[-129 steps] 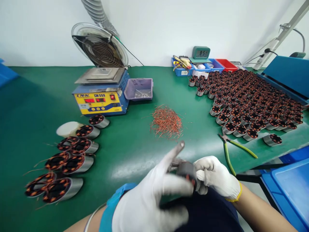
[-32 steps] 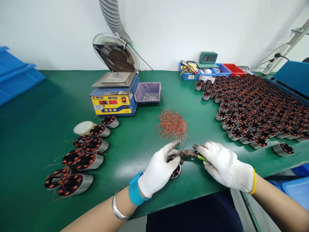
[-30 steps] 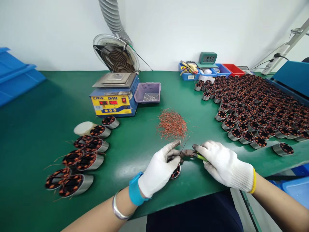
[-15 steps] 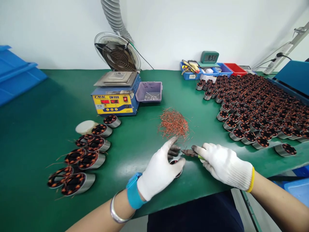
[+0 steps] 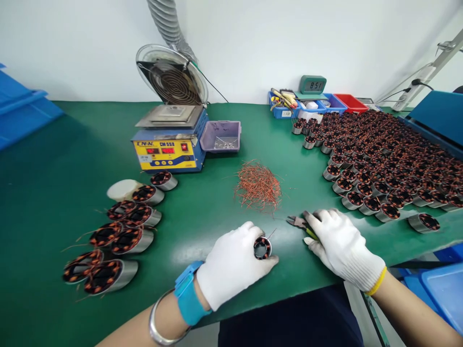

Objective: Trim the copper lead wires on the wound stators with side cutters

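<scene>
A wound stator ring (image 5: 262,247) with a thin wire sticking up sits in my gloved left hand (image 5: 235,265), whose fingers and thumb wrap round it near the table's front edge. To the right, my gloved right hand (image 5: 340,243) is closed on green-handled cutting pliers (image 5: 301,223). Their jaws point left, apart from the ring. Beyond my hands lies a loose heap of copper wire pieces (image 5: 257,187) on the green table (image 5: 202,212).
Several stators (image 5: 132,239) stand at the left by a white round piece (image 5: 123,189). Behind are a yellow-blue machine (image 5: 168,153) and a purple tray (image 5: 221,136). Many stators (image 5: 379,159) cover the right side; small bins (image 5: 285,112) and a clock (image 5: 313,85) stand at the back.
My right hand has drawn the pliers back to the right, away from the ring. My left hand has turned the ring so its opening faces up and shows more clearly.
</scene>
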The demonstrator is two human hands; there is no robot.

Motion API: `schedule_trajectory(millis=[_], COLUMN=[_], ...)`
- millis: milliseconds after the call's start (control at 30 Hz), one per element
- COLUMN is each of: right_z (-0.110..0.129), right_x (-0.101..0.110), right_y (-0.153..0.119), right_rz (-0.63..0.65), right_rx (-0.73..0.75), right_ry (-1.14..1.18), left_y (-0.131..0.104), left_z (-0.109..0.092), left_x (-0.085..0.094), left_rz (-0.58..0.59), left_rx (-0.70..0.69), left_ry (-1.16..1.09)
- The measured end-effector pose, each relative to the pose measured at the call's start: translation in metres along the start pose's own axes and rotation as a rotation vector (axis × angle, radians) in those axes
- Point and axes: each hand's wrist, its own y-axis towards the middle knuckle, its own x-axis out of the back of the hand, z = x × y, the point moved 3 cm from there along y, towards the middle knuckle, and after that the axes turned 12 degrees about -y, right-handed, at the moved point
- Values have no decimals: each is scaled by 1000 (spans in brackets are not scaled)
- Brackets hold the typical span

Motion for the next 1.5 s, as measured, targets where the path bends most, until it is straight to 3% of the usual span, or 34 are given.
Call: schedule_trajectory(millis=[67,133,167,233,300,400,567,700,767,833,900,1000,1067,1200,1267,1367,1400,1500], right_z=[0,4,7,17,27,35,34,29,29,32,36,43,46,42,41,44,46,52], right_x=[2,8,11,16,23,26,7,-6,-8,-9,-10,-12,-14,-18,-18,-17,-17,-17], right_y=[-3,-4,-3,4,11,19,10,-3,-6,-8,-8,-10,-12,-19,-21,-21,-21,-19], right_rz=[-119,-185,-149,71,299,386,300,247,241,234,239,257,259,226,221,233,240,268], right_rx=[-8,-8,-10,26,100,86,-174,-319,-339,-340,-330,-283,-258,-307,-327,-324,-317,-304], right_ry=[137,367,493,701,814,895,1172,1202,1224,1275,1345,1447,1477,1438,1425,1443,1457,1521], left_y=[-1,-5,-8,-16,-21,-16,-5,-10,-11,-9,-5,1,1,-10,-14,-14,-12,-9], left_z=[1,-2,-4,-10,-12,-8,3,3,6,10,10,4,4,8,11,12,9,0], left_x=[-4,-9,-11,-15,-16,-16,-14,1,14,22,18,2,-1,14,25,28,23,3], left_rz=[-10,-19,-24,-60,-115,-155,-114,101,63,-78,-87,76,120,262,163,-151,-170,-28], left_rx=[-122,-342,-480,-743,-889,-773,-416,-414,-365,-264,-220,-198,-133,-65,-115,-174,-182,-284], left_ry=[50,112,142,176,147,8,-49,-393,-644,-795,-812,-696,-707,-1037,-1176,-939,-781,-495])
